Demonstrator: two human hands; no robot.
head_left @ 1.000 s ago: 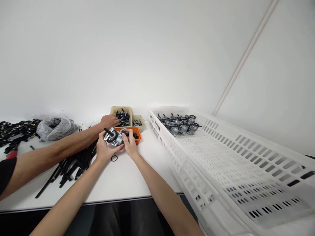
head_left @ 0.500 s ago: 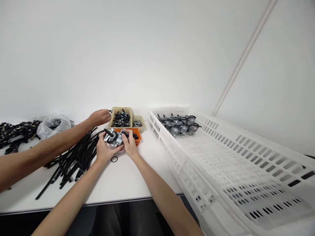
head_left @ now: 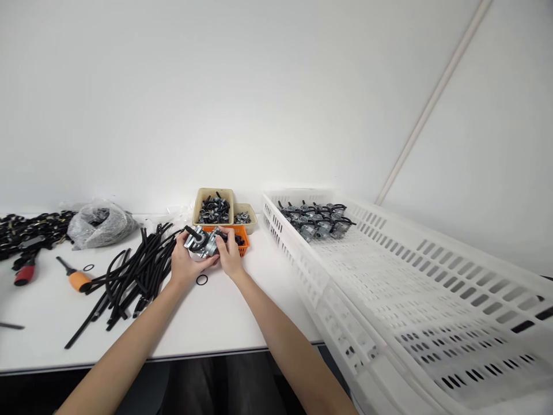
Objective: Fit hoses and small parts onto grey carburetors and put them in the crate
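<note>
Between my two hands is a silver metal carburetor (head_left: 203, 243) with a black lever on it, held just above the table. The fingers of my left hand (head_left: 184, 264) wrap its left side and underside. From the right, my right hand (head_left: 230, 253) grips it, the thumb pressed on the metal body. Behind it stands an orange basket (head_left: 245, 246) of small dark parts, partly hidden by my right hand. A black rubber ring (head_left: 201, 279) lies flat on the table below my hands.
Black hoses (head_left: 133, 276) lie heaped at left, near an orange-handled tool (head_left: 78, 280) and a red-handled tool (head_left: 25, 274). Beige bins (head_left: 200, 203) of parts stand at the back. A large white crate (head_left: 319, 288) on the right holds rows of carburetors (head_left: 323, 229).
Another person's arm, which reached in from the left toward the beige bins, is out of view. My hands keep the carburetor in nearly the same place.
</note>
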